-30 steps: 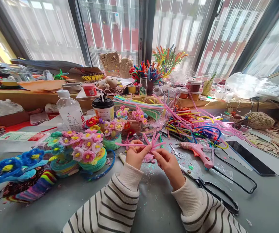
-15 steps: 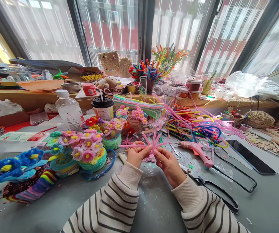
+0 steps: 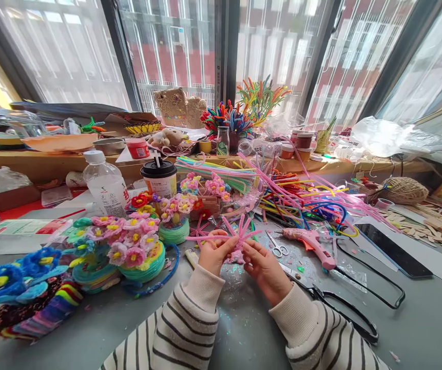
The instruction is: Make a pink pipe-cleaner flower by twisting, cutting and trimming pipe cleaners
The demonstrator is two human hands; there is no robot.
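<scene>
Several pink pipe cleaners [image 3: 241, 229] are joined at one centre and fan out like spokes between my hands, above the grey table. My left hand [image 3: 216, 253] pinches this bundle near its centre, with one long strand sticking out to the left. On the other side, my right hand [image 3: 265, 268] has its thumb and fingertips closed on the bundle's right part. The exact join is partly covered by my fingers. Just below and behind lies a fuzzy pink piece [image 3: 236, 256], and another pink spoked piece [image 3: 201, 228] rests behind my left hand.
Pipe-cleaner flower pots [image 3: 139, 252] stand left, with a bottle [image 3: 105, 185] and a lidded cup [image 3: 159, 180] behind. Small scissors [image 3: 278, 245], a pink glue gun [image 3: 313, 245], large black-handled scissors [image 3: 332, 303] and a phone [image 3: 394, 250] lie right. Loose pipe cleaners [image 3: 313, 195] pile up behind.
The view has shifted slightly, so the scene sits a little further left. Both hands keep hold of the pink bundle, and its strands are turned slightly.
</scene>
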